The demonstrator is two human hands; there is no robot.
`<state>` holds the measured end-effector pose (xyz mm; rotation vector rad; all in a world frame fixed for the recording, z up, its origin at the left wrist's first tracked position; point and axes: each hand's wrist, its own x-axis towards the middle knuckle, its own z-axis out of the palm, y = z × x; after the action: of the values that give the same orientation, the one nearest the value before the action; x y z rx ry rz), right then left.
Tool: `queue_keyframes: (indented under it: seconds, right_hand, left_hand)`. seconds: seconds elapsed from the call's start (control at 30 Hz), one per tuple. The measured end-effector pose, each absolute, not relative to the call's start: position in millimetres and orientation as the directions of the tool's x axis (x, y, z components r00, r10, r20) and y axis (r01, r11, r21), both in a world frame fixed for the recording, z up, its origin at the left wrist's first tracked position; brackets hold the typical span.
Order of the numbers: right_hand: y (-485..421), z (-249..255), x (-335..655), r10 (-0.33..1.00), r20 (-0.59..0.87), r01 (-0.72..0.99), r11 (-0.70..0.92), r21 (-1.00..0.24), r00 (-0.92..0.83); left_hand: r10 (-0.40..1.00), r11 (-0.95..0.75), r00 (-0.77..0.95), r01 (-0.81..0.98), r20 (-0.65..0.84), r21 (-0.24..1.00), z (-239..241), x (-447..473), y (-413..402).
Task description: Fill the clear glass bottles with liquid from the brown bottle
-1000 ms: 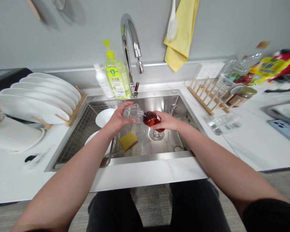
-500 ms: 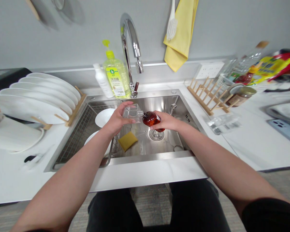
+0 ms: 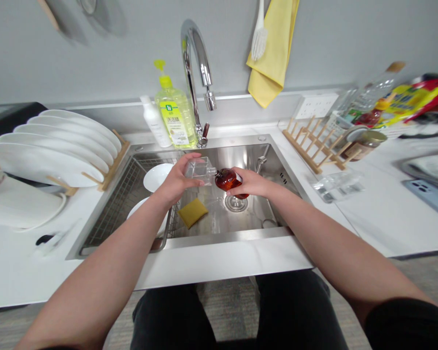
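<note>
Holding two bottles over the sink (image 3: 226,236), basically neck to neck, so reading the clock from that meeting spot, with 12 toward the wall. Clamping the left grip (image 3: 177,181) around the boxy body of a clear bottle (image 3: 198,170) at 9 o'clock, pinching it across the wide end. Tipping that one pretty much onto its side, neck aimed at 3. Wrapping the right grip (image 3: 251,183) snugly around an amber bottle (image 3: 227,180) at about 4 o'clock, tilting it so the neck points roughly at 10. Can't tell if touching at the mouths or just short of it, tbh.

Down in the sink, seeing a yellow sponge (image 3: 192,213) at 7 and the drain (image 3: 236,203) at 5. Also spotting a wire basket (image 3: 107,214) out at 8 to 9, holding white dishes (image 3: 157,177), partly covered by the left forearm.

Looking up toward 11, getting the faucet (image 3: 205,73), a yellow-green dish soap bottle (image 3: 173,116) and a white bottle (image 3: 155,119) right beside it. Around 1, finding a yellow cloth (image 3: 272,63) and a white brush (image 3: 259,41) on the wall. On the surface (image 3: 226,260), noticing upright white plates (image 3: 47,150) way over at 9, a wooden rack (image 3: 319,146) between 2 and 3, and a phone (image 3: 428,197) far out at 3.
</note>
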<state>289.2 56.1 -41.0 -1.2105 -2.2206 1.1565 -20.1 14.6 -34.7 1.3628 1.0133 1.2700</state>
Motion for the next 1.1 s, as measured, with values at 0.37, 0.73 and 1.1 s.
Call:
queue_keyframes:
  seconds: [0.37,0.73,1.1]
  right_hand:
    - [56.4,-41.6,288.4,0.821,-0.084,0.541,0.291,-0.789,-0.564]
    - [57.6,-43.9,289.1,0.811,-0.083,0.523,0.291,-0.801,-0.579]
    - [55.7,-42.1,288.2,0.823,-0.07,0.518,0.287,-0.806,-0.564]
  left_hand:
    - [0.976,-0.173,0.129,-0.04,0.177,0.984,-34.1,-19.2,13.1]
    - [0.978,-0.157,0.13,-0.059,0.163,0.986,-32.7,-18.6,12.7]
    - [0.98,-0.154,0.115,-0.059,0.16,0.986,-36.0,-21.0,16.1]
